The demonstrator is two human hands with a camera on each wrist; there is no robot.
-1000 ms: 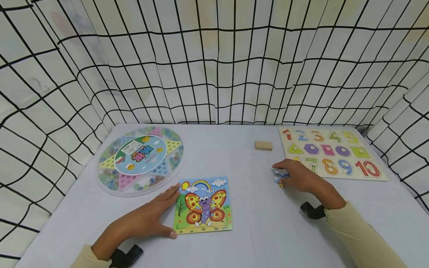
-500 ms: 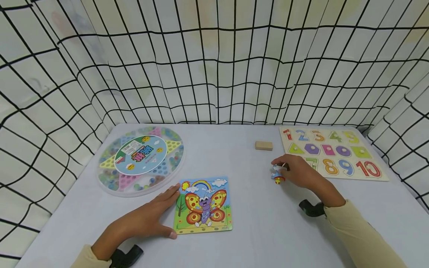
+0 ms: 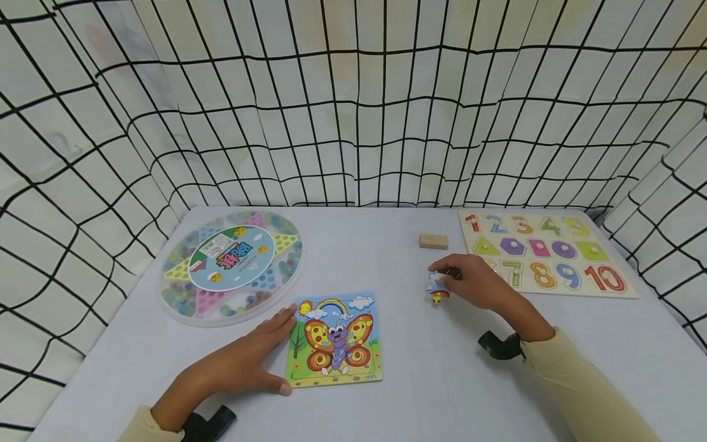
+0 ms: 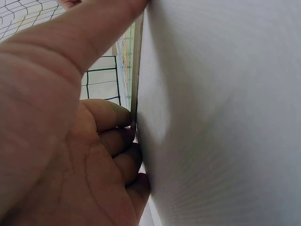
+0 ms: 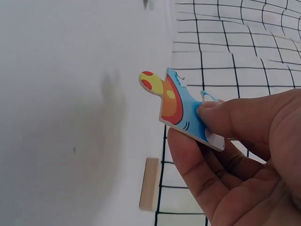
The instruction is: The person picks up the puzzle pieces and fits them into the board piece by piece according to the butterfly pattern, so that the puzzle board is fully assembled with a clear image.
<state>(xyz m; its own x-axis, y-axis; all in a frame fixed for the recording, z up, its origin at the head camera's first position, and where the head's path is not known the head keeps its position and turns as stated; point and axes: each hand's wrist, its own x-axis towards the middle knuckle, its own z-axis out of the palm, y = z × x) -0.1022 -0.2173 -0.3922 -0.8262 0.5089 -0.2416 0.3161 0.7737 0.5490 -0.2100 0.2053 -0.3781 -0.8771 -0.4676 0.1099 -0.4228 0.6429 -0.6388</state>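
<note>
My right hand (image 3: 472, 282) is over the table, just left of the number board, pinching a small jigsaw puzzle piece (image 5: 176, 106) between thumb and fingers. Printed in light blue, the piece has an orange wing part and a yellow knob with red spots. My left hand (image 3: 237, 362) lies with outstretched fingers along the left side of the butterfly puzzle (image 3: 338, 337). Its fingertips and thumb tip are right at the board's edge. The left wrist view shows that thin board edge (image 4: 137, 66) beside the fingers (image 4: 110, 113).
A round marble board game (image 3: 232, 258) in clear packaging lies at the back left. At the back right is a wooden number board (image 3: 547, 255) with knobbed shapes. A small wooden block (image 3: 434, 241) lies near it. Black netting (image 3: 359, 147) surrounds the table (image 3: 409, 393).
My right hand has shifted left with the puzzle piece, away from the number board. The piece has turned, showing more of its red and yellow part. My left hand stays in place.
</note>
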